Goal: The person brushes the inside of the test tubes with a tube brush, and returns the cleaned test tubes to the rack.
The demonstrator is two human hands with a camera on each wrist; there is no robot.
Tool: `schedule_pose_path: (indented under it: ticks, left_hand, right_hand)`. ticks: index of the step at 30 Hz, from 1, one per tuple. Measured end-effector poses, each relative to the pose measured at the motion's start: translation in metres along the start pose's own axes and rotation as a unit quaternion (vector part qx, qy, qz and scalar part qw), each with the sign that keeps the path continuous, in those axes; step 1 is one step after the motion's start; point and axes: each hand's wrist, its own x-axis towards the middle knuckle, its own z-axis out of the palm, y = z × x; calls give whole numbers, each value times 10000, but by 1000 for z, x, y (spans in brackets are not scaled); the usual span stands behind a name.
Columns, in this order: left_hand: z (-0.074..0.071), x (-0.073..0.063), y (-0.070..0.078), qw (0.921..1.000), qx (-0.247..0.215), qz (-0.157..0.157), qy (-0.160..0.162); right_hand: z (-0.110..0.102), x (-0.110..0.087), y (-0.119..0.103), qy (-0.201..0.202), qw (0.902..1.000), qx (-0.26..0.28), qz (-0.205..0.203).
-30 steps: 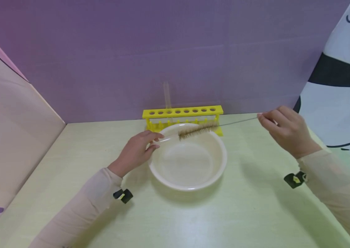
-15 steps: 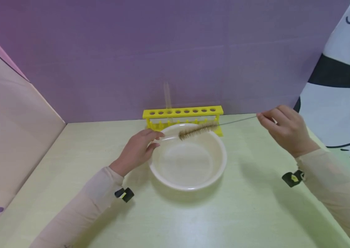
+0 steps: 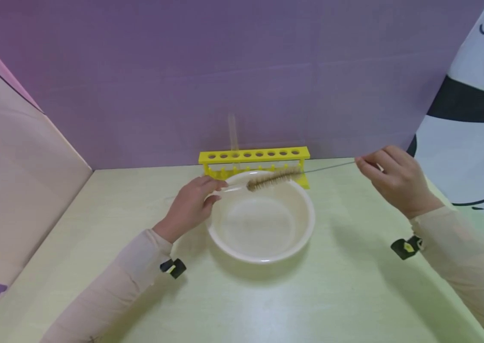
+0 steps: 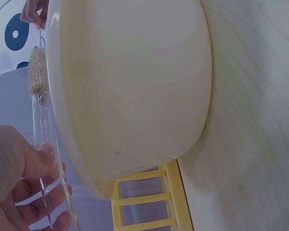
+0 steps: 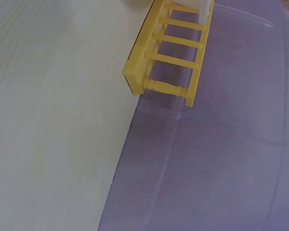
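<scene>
Above the far side of a cream basin (image 3: 263, 259), my left hand (image 3: 188, 207) holds a clear glass test tube (image 4: 42, 122) between thumb and fingers. The tube's mouth points right, toward the other hand. My right hand (image 3: 396, 181) pinches the thin wire handle of a test tube brush (image 3: 275, 179) near its end. The brush's tan bristles lie in line with the tube, their tip right at its mouth in the left wrist view. Most of the bristles are outside the glass. In the right wrist view, my right hand is out of sight.
Behind the basin stands a yellow test tube rack (image 3: 252, 155) with a row of holes. Another clear test tube (image 3: 232, 133) stands upright in it. A purple backdrop (image 3: 160, 95) rises behind the pale table (image 3: 117, 205).
My left hand and the test tube have edged up slightly. The right hand and brush have hardly moved, with the bristle tip still beside the tube's mouth.
</scene>
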Motion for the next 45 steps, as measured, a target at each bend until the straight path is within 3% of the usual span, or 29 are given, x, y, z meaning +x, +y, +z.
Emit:
schedule_pose_path:
  ticks: [15, 22, 34, 45]
  left_hand:
    - [0, 1, 2, 9999, 93, 69, -58]
    - [0, 2, 5, 9991, 260, 164, -307]
    - [-2, 2, 7, 9980, -358, 228, -459]
    - [0, 1, 4, 9974, -409, 251, -545]
  right_hand:
    - [0, -2, -1, 30, 10000, -38, 29]
    - [1, -4, -2, 170, 9998, 0, 77]
    - [-1, -3, -5, 179, 9998, -14, 94]
    - [-1, -5, -6, 87, 9999, -59, 80]
